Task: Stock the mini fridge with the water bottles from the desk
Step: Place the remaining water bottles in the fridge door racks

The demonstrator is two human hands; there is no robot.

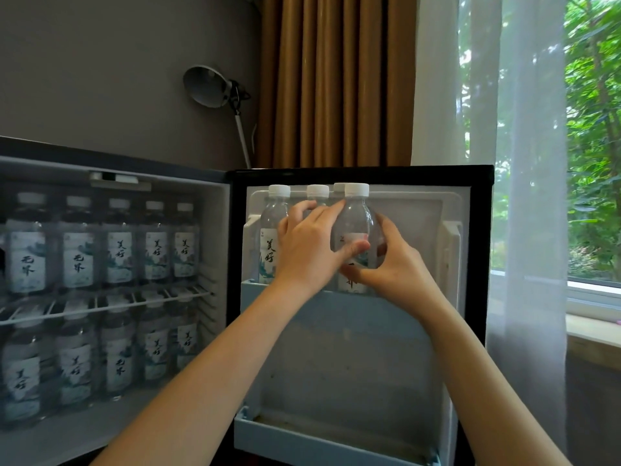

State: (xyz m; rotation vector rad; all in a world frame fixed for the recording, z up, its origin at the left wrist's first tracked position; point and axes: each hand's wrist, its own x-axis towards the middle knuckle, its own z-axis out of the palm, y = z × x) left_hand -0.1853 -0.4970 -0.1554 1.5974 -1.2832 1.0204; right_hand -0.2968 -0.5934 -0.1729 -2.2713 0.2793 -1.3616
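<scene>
Head view. We take the open fridge door (pixel 363 348) as our landmark.

Both our hands are on 1 water bottle (pixel 354 227), held upright at the door's upper shelf (pixel 336 297). Left hand (pixel 309 250): fingers curled round the bottle's left side, thumb across the label. Right hand (pixel 389 264): closed round the lower right side, thumb pressed near the label's bottom edge. We judge the 2-handed hold is for steadying the bottle as it drops behind the shelf rail, since the slot is tight against its neighbours.

Left of the held bottle on that same shelf: 2 bottles with white caps, (pixel 274 230) and (pixel 317 193), plus a 3rd cap just behind the held one. Right of the held bottle the shelf looks free, so room probably remains.

Left of the door, the fridge cabinet (pixel 114 297) holds 2 rows of bottles, 5 across the front of each, labels forward. The door's bottom shelf (pixel 336 442) appears bare.

Hard to tell:
- whether the held bottle's base already rests in the shelf; the rail and our right hand cover it
- how many bottles stand behind the front rows; the interior is dim and blurred
- the desk is out of view, so remaining stock is unknown

Above the door, a lamp (pixel 210 85) and curtains (pixel 336 79).
</scene>
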